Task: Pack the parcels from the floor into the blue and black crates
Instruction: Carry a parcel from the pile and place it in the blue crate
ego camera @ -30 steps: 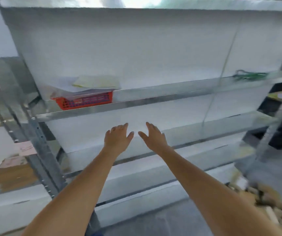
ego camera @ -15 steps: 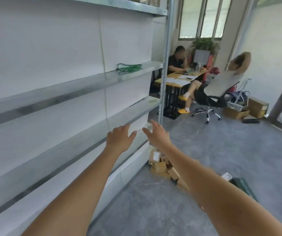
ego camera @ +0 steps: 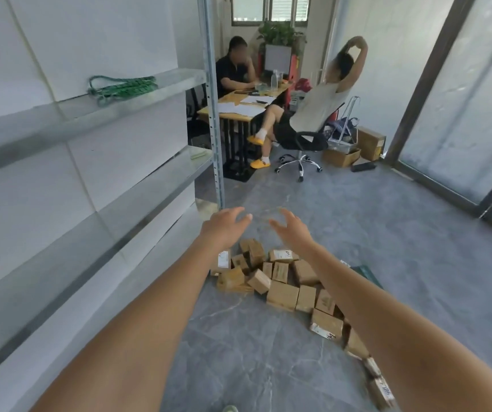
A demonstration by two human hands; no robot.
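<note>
Left hand: the left hand [ego camera: 224,228] is stretched out in front, fingers spread and loosely bent, with nothing in it.
Right hand: the right hand [ego camera: 293,230] is just beside the left, equally empty, fingers apart and slightly hooked.
Parcels: the parcels [ego camera: 281,282], small brown cardboard boxes, lie in a loose heap on the grey floor [ego camera: 387,263] below and just beyond both hands, the heap trailing back under the right forearm.
Crates: no blue or black crate is in view; a dark green flat thing [ego camera: 368,273] shows past the right forearm, too hidden to identify.
Surroundings: metal shelving [ego camera: 137,93] runs along the left-hand side, with a green cord [ego camera: 121,86] on one shelf; beyond the hands two people sit at a table [ego camera: 247,104].
Step in hand: by my reading, the reach toward the heap, before any parcel is picked up.
Next move: it likely calls for lowering both hands to the nearest boxes, gripping one or several, then finding the crates, whose place cannot be told from here.
</note>
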